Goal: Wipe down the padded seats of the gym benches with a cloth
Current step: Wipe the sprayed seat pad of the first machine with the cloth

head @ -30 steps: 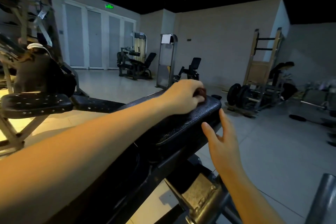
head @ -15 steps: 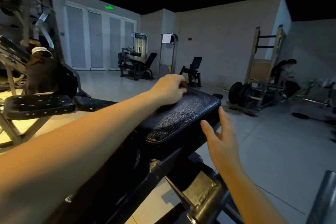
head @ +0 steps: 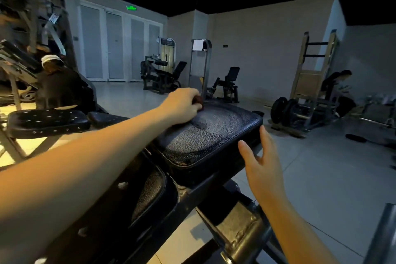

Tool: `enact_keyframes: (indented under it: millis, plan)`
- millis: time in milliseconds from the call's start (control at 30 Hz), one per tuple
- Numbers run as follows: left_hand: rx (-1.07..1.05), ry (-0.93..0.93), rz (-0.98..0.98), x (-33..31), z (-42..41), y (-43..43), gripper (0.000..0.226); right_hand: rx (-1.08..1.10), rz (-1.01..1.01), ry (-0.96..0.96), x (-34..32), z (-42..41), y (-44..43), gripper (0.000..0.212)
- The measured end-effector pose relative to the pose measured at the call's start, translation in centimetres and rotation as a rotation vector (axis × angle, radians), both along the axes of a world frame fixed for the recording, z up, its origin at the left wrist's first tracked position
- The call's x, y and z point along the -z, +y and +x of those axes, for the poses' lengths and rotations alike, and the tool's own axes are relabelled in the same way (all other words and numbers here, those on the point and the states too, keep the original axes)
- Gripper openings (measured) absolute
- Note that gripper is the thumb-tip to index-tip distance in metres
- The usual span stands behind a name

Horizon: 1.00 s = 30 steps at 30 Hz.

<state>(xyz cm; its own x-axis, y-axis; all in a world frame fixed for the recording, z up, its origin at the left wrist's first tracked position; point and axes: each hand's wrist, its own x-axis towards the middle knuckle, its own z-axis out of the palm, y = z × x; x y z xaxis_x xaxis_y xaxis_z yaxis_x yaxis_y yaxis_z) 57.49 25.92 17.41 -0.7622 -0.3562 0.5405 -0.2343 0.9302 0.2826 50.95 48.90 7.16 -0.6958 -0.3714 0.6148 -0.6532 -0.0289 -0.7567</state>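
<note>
A black padded seat [head: 214, 135] of a gym bench lies in front of me, its textured top showing damp wipe streaks. My left hand [head: 182, 104] grips a small dark red cloth [head: 198, 100] and presses it on the seat's far left corner. Most of the cloth is hidden under the fingers. My right hand [head: 261, 163] hovers with straight spread fingers beside the seat's right edge, close to it and holding nothing. A second black pad [head: 147, 195] of the same bench lies nearer to me, under my left forearm.
Another black bench seat [head: 47, 121] stands at the left beside a machine where a person [head: 57, 83] sits. Weight plates [head: 285, 109] and a rack stand at the right, with another person [head: 336, 83] behind. Machines [head: 160, 75] line the far wall. Grey floor [head: 321, 178] lies to the right.
My left hand has slid the cloth from the seat's far right corner leftward to the far left corner, leaving streaks. The right hand has stayed beside the seat's right edge.
</note>
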Motion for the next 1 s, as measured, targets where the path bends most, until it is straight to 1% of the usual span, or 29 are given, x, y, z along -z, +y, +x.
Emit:
enact_keyframes:
  millis: [67,133,200,267,333,400,467,500,533,600,667,733,800,833,867,933,967,1000]
  plan:
    - [0.073,0.022,0.011,-0.7,-2.2,2.6,0.012,-0.009,0.009,0.002,0.0,0.0,0.2,0.072]
    - [0.207,0.032,-0.014,-0.7,-2.0,5.8,0.003,-0.017,0.013,-0.002,0.0,0.0,0.3,0.067]
    - [0.346,0.049,-0.064,0.2,0.7,7.9,0.003,-0.023,0.008,-0.016,0.1,-0.1,0.3,0.063]
    - [0.408,0.043,-0.107,1.3,4.2,7.5,0.005,-0.036,-0.01,-0.042,0.1,-0.2,0.2,0.061]
    - [0.347,0.006,-0.111,1.5,6.6,4.8,0.008,-0.053,-0.037,-0.06,0.2,-0.4,0.2,0.061]
    - [0.205,-0.043,-0.086,1.1,7.0,1.7,0.007,-0.055,-0.042,-0.052,0.4,-0.5,0.1,0.063]
    - [0.067,-0.081,-0.083,0.4,5.0,-0.4,0.009,-0.041,-0.038,-0.031,0.6,-0.7,-0.2,0.067]
    - [0.022,-0.079,-0.078,0.0,3.3,-0.7,0.005,-0.031,-0.034,-0.022,0.7,-0.9,-0.3,0.068]
    - [-0.003,-0.071,-0.073,-0.4,1.4,-0.5,0.009,-0.024,-0.026,-0.014,0.8,-0.9,-0.3,0.069]
    - [0.027,-0.039,-0.027,-1.0,-2.0,1.4,0.017,-0.023,-0.02,-0.006,0.7,-0.7,-0.2,0.067]
    - [0.144,-0.001,-0.01,-1.4,-3.6,5.0,0.014,-0.041,-0.02,-0.005,0.5,-0.5,0.0,0.06]
    - [0.317,-0.002,-0.041,-1.1,-2.6,8.3,0.005,-0.046,-0.019,-0.007,0.2,-0.3,0.2,0.052]
    - [0.466,0.006,-0.105,-0.1,1.0,9.5,0.005,-0.046,-0.018,-0.006,-0.1,-0.1,0.2,0.046]
    - [0.496,-0.001,-0.126,0.5,2.8,8.9,0.006,-0.051,-0.02,-0.01,-0.2,-0.1,0.2,0.045]
    - [0.486,-0.014,-0.139,1.0,4.4,7.7,0.008,-0.057,-0.025,-0.012,-0.2,-0.2,0.2,0.046]
    - [0.363,-0.029,-0.153,1.2,6.2,3.8,0.007,-0.065,-0.043,-0.005,0.2,-0.4,0.1,0.051]
    - [0.271,-0.04,-0.165,1.1,6.2,1.8,0.007,-0.065,-0.046,0.002,0.3,-0.4,0.1,0.058]
    - [0.173,-0.067,-0.171,0.8,5.4,0.0,0.008,-0.058,-0.037,0.004,0.4,-0.5,-0.1,0.069]
